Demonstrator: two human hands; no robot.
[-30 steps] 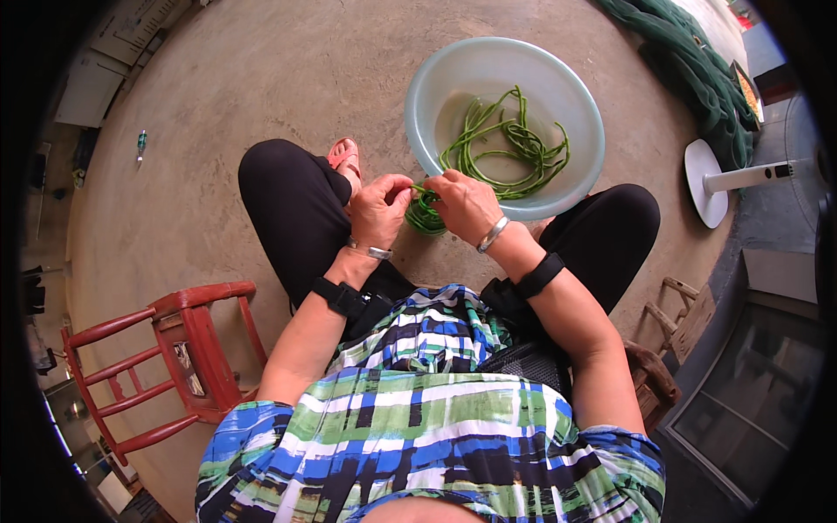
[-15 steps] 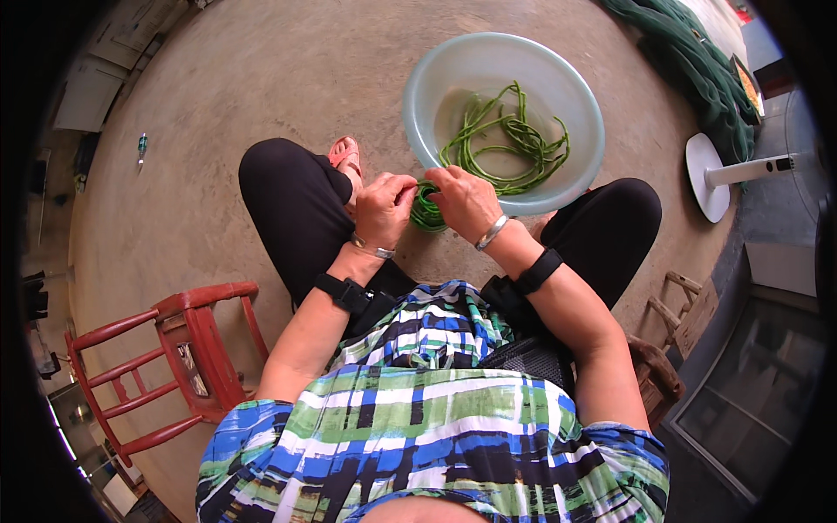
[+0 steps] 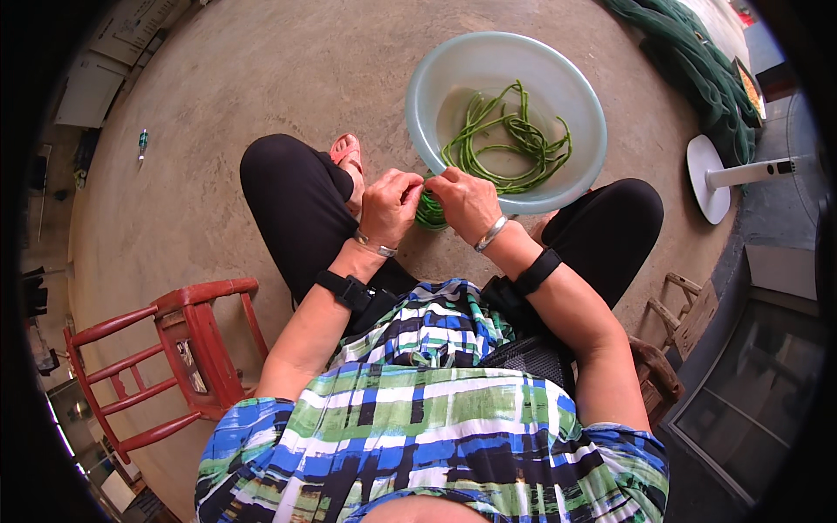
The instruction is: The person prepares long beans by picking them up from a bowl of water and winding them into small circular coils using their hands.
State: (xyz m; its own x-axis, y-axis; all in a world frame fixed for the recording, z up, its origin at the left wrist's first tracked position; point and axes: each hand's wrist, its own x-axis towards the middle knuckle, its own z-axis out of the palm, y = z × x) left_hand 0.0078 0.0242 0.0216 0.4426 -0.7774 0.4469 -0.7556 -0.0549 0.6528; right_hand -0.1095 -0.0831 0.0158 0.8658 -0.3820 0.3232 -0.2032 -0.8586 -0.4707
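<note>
Just beyond my lap, my left hand (image 3: 389, 207) and my right hand (image 3: 467, 202) are close together, thumbs and fingers pinched. Between the fingertips a bit of green shows, seemingly a long bean that the fingers mostly hide. Directly beneath them is a heap of green pieces (image 3: 429, 214), partly covered by the hands; whether a container holds it I cannot tell. A wide, pale blue-green plastic basin (image 3: 420, 105) stands beyond my right hand. Long green beans (image 3: 526, 138) lie coiled and tangled in its bottom.
My knees spread to both sides of the hands. A red wooden chair (image 3: 202, 349) stands at the left, a small wooden stool (image 3: 693, 318) at the right. Farther right are a white round-based stand (image 3: 711, 180) and dark green netting (image 3: 697, 74). A small bottle (image 3: 143, 144) lies on the floor.
Both hands stay pinched over the green heap, with the fingertips slightly closer together. The view has shifted a little; the beans in the basin look the same.
</note>
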